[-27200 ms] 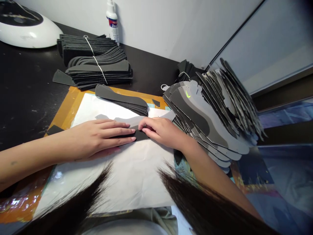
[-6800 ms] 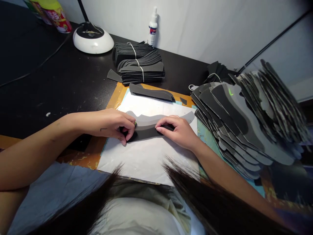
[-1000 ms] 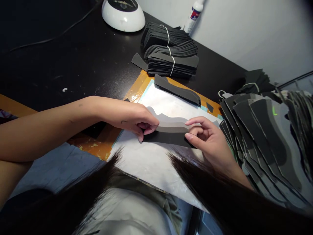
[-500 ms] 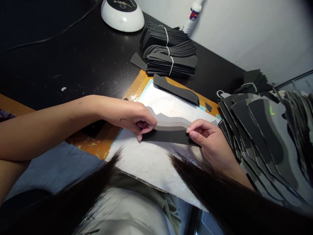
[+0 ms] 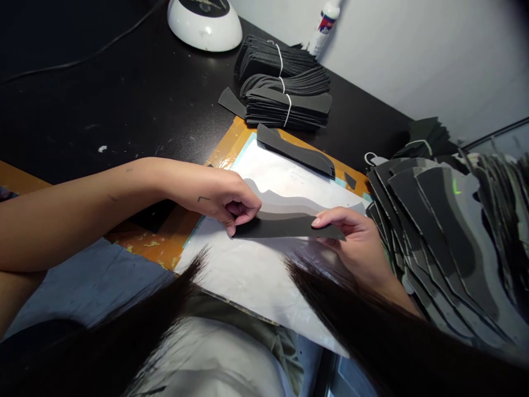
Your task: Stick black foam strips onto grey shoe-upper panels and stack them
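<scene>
A dark grey cut strip (image 5: 281,226) lies over a light grey wavy-edged piece (image 5: 285,201) on the white work sheet (image 5: 248,259). At the strip's left end, my left hand (image 5: 231,201) is closed, its curled fingers and thumb pinching or pressing the material. My right hand (image 5: 351,231) grips the right end, fingers on top and the thumb hidden below. That end is lifted a little off the sheet. Beyond them lies a small stack of dark curved strips (image 5: 295,151).
Banded bundles of dark strips (image 5: 289,110) stand at the back, near a white bottle (image 5: 324,27) and a white round-based device (image 5: 204,27). Many layered grey pieces (image 5: 446,231) are piled at the right. Strands of dark hair hang in front.
My right hand has shifted its grip: the fingers now lie over the strip and its right end has risen. My left hand stays at the left end.
</scene>
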Motion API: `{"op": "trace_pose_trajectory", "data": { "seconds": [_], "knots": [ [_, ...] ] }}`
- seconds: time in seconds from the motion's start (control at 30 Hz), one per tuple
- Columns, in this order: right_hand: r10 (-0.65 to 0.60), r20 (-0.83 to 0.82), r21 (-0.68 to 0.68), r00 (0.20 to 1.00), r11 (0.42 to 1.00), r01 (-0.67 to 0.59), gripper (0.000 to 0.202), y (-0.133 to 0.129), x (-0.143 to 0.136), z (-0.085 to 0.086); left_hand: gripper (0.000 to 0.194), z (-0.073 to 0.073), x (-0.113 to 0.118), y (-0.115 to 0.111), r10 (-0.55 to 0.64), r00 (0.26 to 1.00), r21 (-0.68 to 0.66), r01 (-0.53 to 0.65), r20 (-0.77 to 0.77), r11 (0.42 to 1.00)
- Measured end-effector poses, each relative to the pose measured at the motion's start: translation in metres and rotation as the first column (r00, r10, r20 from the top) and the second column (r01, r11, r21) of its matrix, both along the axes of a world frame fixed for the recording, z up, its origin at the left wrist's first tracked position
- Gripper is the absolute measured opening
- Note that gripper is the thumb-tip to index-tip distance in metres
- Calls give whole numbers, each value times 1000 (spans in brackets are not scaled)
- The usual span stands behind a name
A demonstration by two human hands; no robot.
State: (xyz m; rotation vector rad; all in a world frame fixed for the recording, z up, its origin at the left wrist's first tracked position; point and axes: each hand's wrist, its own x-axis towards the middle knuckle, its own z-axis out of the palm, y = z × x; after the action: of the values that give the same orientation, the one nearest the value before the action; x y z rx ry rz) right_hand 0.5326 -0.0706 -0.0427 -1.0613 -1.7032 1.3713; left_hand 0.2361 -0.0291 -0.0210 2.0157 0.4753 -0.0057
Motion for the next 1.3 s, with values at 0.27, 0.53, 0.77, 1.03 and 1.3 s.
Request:
{"op": "trace_pose_trajectory", "data": {
  "seconds": [0.27,0.53,0.77,1.03,1.3],
  "knots": [
    [-79,-127,-61,989,996,72,11,-8,-7,3,13,-2,-1,0,6,1000,-28,-6,6,1000],
    [-9,-165,100,986,995,26,7,-14,-14,9,10,-1,0,0,-1,1000,-49,3,31,999],
    [4,4,170,1000,985,-4,14,5,1,-1,7,-2,0,0,-24,999,-19,25,27,1000],
    [150,230,288,962,933,-214,5,24,22,-5,15,-2,0,1,-36,996,24,34,82,999],
    [131,207,251,970,951,-182,15,26,27,-8,19,-5,-1,1,-60,997,35,59,51,998]
  ]
}}
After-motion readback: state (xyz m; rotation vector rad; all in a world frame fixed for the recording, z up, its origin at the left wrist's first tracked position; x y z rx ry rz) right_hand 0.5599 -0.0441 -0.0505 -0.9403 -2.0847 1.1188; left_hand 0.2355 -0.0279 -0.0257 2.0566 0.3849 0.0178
